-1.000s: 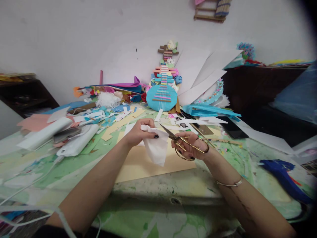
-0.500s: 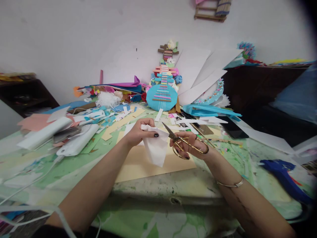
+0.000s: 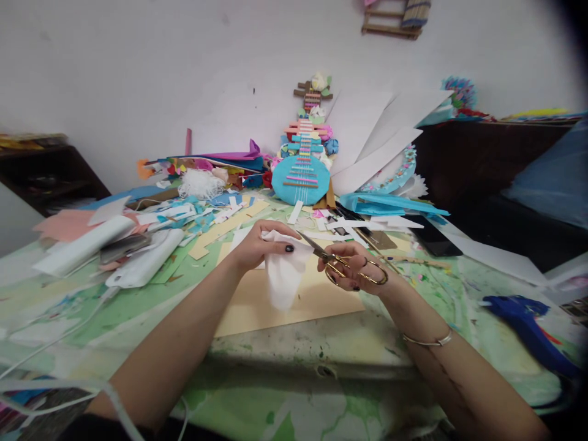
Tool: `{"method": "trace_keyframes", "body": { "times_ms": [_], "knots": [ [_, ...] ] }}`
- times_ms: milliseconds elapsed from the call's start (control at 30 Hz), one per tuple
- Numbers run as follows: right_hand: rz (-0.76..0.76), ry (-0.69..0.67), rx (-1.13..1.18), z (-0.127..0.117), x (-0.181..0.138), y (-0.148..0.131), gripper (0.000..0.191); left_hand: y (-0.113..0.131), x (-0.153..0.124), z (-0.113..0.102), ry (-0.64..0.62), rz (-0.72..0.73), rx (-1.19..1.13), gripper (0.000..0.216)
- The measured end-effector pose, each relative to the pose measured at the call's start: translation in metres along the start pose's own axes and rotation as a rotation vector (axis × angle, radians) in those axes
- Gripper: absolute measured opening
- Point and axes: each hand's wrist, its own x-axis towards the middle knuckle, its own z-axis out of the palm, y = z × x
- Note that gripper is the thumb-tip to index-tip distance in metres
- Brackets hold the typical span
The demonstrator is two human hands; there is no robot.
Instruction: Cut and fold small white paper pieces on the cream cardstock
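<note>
My left hand (image 3: 261, 245) pinches a thin white sheet of paper (image 3: 285, 275) by its upper edge, and the sheet hangs down with its lower end blurred. Gold-handled scissors (image 3: 342, 262) are in my right hand (image 3: 356, 263), with fingers through the loops. Their blades point up and left and meet the right upper edge of the white sheet close to my left fingers. Beneath both hands lies a tan sheet of card (image 3: 257, 306), with another white piece partly hidden behind my left hand.
A blue paper lute-like instrument (image 3: 301, 177) stands against the wall. Paper scraps (image 3: 184, 214) and a white power bank (image 3: 144, 260) lie left. To the right are a dark phone (image 3: 432, 236) and a blue glue gun (image 3: 528, 324). A white cable (image 3: 68, 334) crosses the left side.
The scissors' blades have come closer together and moved slightly left onto the edge of the white paper. The paper's lower end has swung left. My left hand has stayed nearly still.
</note>
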Motion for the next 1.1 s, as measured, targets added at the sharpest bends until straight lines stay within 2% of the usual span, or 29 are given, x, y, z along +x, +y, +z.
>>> {"method": "trace_keyframes", "body": {
  "times_ms": [200, 367, 600, 800, 1100],
  "knots": [
    [0.037, 0.006, -0.02, 0.004, 0.0, -0.008, 0.039, 0.003, -0.002, 0.003, 0.041, -0.054, -0.017, 0.019],
    [0.063, 0.027, -0.033, 0.005, 0.0, -0.01, 0.037, 0.003, -0.002, 0.003, 0.041, -0.039, -0.022, 0.019],
    [0.044, -0.001, -0.09, 0.003, 0.0, -0.007, 0.053, 0.003, -0.002, 0.003, 0.054, -0.05, 0.0, 0.022],
    [0.029, -0.016, -0.116, 0.004, 0.0, -0.007, 0.055, 0.004, -0.003, 0.004, 0.047, -0.069, 0.014, 0.023],
    [0.119, 0.076, -0.046, 0.008, 0.002, -0.013, 0.05, 0.006, -0.002, 0.005, 0.034, -0.089, 0.017, 0.021]
  ]
}}
